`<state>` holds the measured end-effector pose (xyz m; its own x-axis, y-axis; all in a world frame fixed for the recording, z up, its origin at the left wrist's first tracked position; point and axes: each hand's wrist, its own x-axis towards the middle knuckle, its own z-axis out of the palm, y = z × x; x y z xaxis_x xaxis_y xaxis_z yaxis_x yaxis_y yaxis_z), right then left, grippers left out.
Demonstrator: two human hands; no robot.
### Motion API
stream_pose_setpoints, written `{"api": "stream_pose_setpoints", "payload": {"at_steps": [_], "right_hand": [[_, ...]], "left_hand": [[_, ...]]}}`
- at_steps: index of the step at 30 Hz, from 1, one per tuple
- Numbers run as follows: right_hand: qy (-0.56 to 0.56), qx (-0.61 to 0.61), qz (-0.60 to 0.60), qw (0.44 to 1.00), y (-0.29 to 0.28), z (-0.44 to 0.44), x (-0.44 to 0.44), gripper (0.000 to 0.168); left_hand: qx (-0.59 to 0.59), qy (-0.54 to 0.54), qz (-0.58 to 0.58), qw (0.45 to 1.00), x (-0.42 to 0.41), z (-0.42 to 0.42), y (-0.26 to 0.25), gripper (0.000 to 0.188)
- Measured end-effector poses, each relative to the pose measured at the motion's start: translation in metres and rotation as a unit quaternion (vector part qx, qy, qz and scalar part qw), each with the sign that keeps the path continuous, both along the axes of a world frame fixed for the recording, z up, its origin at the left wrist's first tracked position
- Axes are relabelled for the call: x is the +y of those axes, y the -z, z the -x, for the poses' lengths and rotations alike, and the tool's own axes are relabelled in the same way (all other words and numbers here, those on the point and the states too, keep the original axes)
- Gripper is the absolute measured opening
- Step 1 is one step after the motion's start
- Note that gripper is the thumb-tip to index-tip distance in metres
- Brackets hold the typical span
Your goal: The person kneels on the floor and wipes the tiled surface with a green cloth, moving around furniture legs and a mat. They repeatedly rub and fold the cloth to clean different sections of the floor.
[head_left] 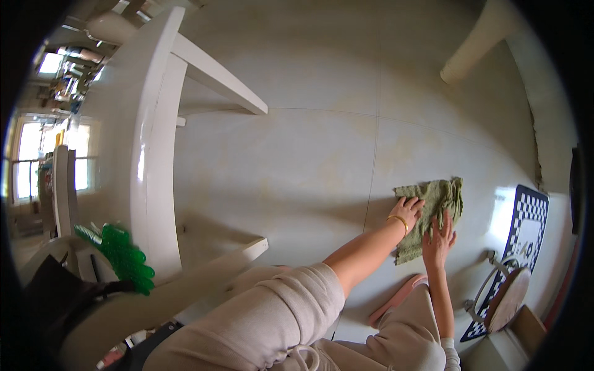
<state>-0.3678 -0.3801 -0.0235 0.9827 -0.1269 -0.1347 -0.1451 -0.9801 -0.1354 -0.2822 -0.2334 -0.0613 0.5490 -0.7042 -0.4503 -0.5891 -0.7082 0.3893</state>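
A crumpled olive-green cloth [429, 195] lies on the pale tiled floor [315, 162], with its right side bunched into folds. My left hand [409, 214], with a gold bangle at the wrist, rests on the cloth's left part, fingers slightly bent and apart. On the cloth's lower right, my right hand [439, 241] lies with its fingers spread and their tips against the bunched folds. Both palms face down. Close below the right hand, a pink slipper [397, 299] is on my foot, partly covered by my beige trouser leg [403, 329].
A glossy white table [155, 153] stands at the left, its leg [222, 76] slanting into view. Green rubber gloves [123, 259] hang near its lower corner. Right of me are a checkered mat [531, 208], a small round-topped stool [508, 300] and a cardboard box [529, 327]. A pale column [475, 44] rises at upper right.
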Motion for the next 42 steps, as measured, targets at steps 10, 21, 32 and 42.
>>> {"api": "stream_pose_setpoints", "payload": {"at_steps": [10,21,32,42], "right_hand": [[0.032,0.057,-0.195,0.979,-0.042,0.094,0.023,0.023],[-0.036,0.341,-0.140,0.929,-0.139,0.162,0.079,0.021],[0.039,0.068,-0.344,0.936,-0.016,0.213,0.150,0.017],[0.477,-0.358,-0.650,0.471,-0.008,0.202,-0.077,0.030]], "left_hand": [[-0.029,0.015,-0.115,0.993,-0.004,0.013,-0.012,0.056],[-0.041,-0.021,-0.145,0.988,0.011,-0.024,-0.021,0.109],[-0.034,0.000,-0.163,0.986,0.009,-0.016,-0.031,0.105],[-0.006,-0.055,-0.267,0.962,-0.020,0.017,-0.040,0.139]]}}
